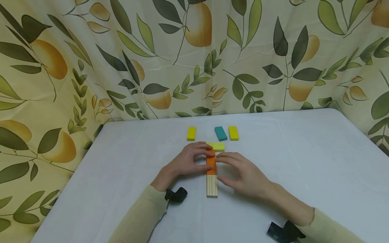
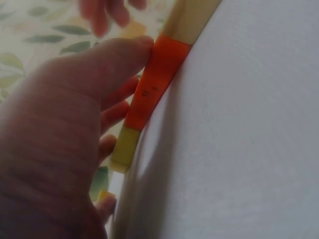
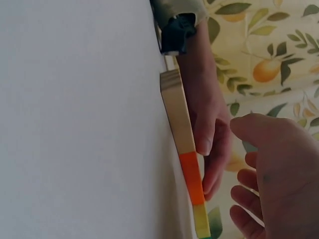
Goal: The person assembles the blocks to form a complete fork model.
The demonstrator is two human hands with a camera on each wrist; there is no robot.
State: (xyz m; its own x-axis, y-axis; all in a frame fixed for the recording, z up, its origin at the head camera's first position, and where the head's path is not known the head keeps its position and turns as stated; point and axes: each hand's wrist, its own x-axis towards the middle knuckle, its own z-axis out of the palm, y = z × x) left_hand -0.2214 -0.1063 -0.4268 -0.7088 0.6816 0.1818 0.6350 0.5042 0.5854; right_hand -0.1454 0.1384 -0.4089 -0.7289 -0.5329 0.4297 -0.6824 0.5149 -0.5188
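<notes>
An orange block point(image 1: 211, 170) lies flat in a row between a natural wood block point(image 1: 211, 186) and a yellow block point(image 1: 218, 147) laid crosswise at the far end. My left hand point(image 1: 189, 159) rests its thumb and fingertips on the orange block. In the left wrist view, the thumb touches the top edge of the orange block point(image 2: 159, 74). My right hand point(image 1: 244, 172) is at the right side of the row, fingers apart and loosely bent. Its fingertips are close to the orange block; contact is unclear. In the right wrist view, nothing is held in the right hand point(image 3: 279, 169).
Beyond the row lie a yellow block point(image 1: 191, 133) on the left, a teal block point(image 1: 221, 133), and another yellow block point(image 1: 233, 133) on the right. A white cloth covers the table point(image 1: 121, 162). Behind it hangs a leaf-and-fruit patterned curtain point(image 1: 194, 77).
</notes>
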